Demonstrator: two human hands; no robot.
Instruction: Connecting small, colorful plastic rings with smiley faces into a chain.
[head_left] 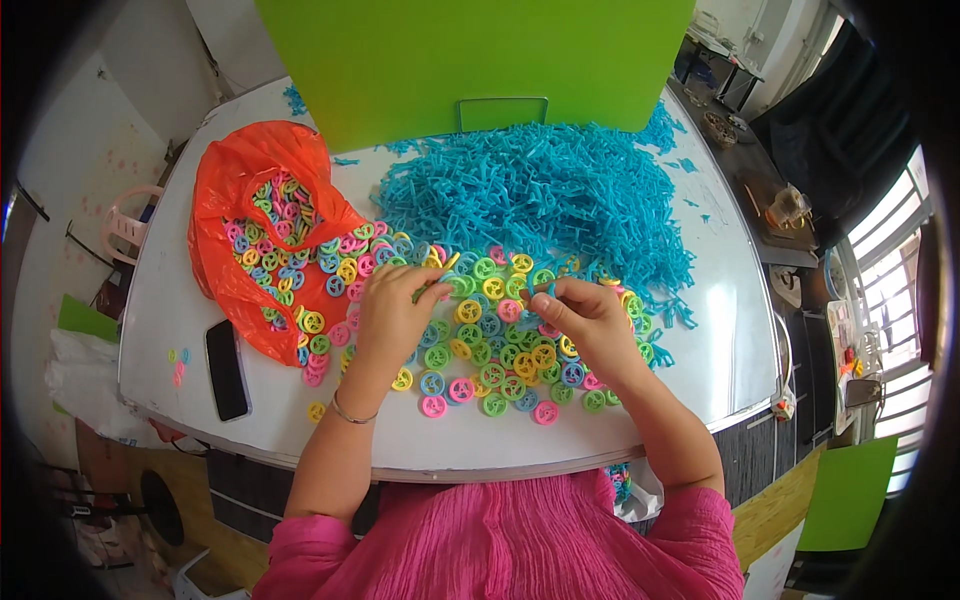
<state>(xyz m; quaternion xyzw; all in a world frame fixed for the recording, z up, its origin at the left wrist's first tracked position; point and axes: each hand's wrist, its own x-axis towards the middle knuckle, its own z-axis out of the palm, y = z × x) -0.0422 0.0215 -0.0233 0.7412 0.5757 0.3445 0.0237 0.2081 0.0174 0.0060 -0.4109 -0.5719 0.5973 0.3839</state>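
Observation:
My left hand (395, 305) is closed in a pinch, with a small yellow plastic wheel (452, 263), seen nearly edge-on, at its fingertips. Between thumb and forefinger of my right hand (590, 315) is a small blue plastic piece (541, 289). Both hands hover over a spread of spoked plastic wheels (493, 376) in pink, yellow, green and blue. Beyond them rises a large heap of blue plastic pieces (540, 185), thin and branched. The two held parts are apart from each other.
An orange-red plastic bag (215, 200) full of wheels lies open at the left. A black phone (228, 370) rests near the front left. Behind the heap stands a tall green panel (480, 60) with a metal handle. Small loose pieces (178, 368) lie left of the phone.

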